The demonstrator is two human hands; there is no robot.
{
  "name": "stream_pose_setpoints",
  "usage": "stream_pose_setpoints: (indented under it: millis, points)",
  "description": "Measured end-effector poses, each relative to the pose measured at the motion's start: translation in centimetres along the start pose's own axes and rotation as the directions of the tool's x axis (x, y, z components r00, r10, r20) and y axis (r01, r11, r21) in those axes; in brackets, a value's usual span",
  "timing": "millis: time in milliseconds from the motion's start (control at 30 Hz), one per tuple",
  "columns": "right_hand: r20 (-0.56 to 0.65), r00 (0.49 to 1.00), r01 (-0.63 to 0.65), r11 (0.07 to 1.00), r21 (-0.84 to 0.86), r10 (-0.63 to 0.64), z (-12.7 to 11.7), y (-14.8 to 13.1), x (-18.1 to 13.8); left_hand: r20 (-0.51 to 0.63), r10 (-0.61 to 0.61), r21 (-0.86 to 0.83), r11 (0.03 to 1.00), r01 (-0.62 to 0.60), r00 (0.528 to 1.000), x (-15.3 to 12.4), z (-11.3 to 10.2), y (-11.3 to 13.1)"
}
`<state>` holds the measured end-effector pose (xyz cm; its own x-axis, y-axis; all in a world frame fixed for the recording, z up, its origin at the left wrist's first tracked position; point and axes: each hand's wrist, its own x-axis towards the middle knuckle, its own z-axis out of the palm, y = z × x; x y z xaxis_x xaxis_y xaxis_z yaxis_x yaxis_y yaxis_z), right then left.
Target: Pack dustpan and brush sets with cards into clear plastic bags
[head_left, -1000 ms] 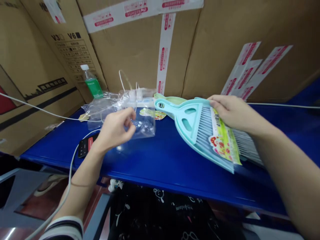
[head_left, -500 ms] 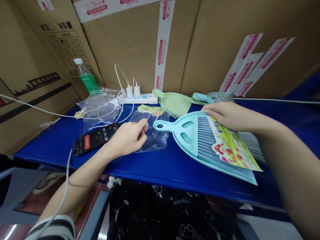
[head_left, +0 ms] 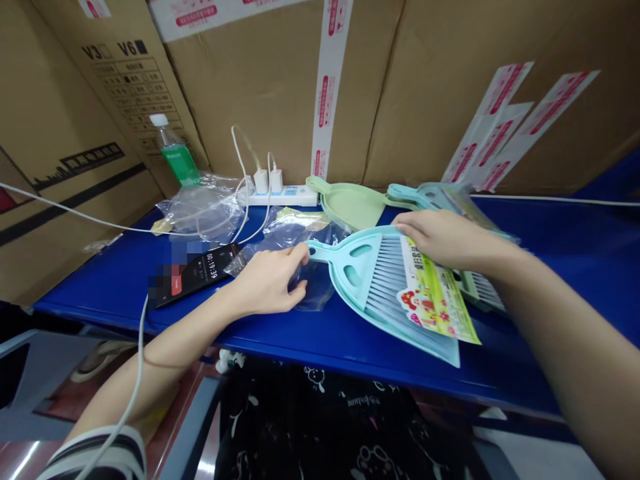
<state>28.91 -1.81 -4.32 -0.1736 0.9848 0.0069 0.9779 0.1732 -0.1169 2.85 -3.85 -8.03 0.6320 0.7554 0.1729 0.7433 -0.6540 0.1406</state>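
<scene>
Matte brown cardboard (head_left: 440, 87) walls the top of the frame above a smooth blue tabletop (head_left: 560, 253), with crinkled clear film (head_left: 205, 203) left of centre. Right of centre sits a pale turquoise dustpan (head_left: 435, 345), teardrop-shaped, its nested brush (head_left: 385, 280) straight-bristled under a flowery yellow card (head_left: 436, 293). The right hand (head_left: 445, 237) closes over the upper edge; the left hand (head_left: 270, 277), half curled, meets the handle tip, its grip unclear
</scene>
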Motion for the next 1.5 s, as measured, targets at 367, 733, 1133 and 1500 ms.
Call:
stream_pose_setpoints:
  millis: [367,733,1133,1500]
  points:
    - [-0.013,0.996,-0.089,0.993,-0.077,0.088,0.3,-0.3,0.1,-0.032,-0.015,-0.038,0.999,0.014,0.999,0.2,0.1,0.3]
    - [0.003,1.0,-0.026,0.989,-0.149,0.027,1.3,-1.2,0.5,-0.11,-0.011,-0.046,0.999,0.006,0.994,0.2,0.3,0.1]
    - [0.062,0.995,-0.068,0.989,-0.135,0.077,1.1,-3.5,-0.4,-0.067,-0.016,-0.114,0.993,0.008,0.998,0.4,0.5,0.6]
    - [-0.042,0.997,-0.068,0.994,-0.083,0.064,2.5,0.1,1.5,-0.156,-0.349,0.254,0.89,0.379,0.924,0.7,-1.0,-2.6]
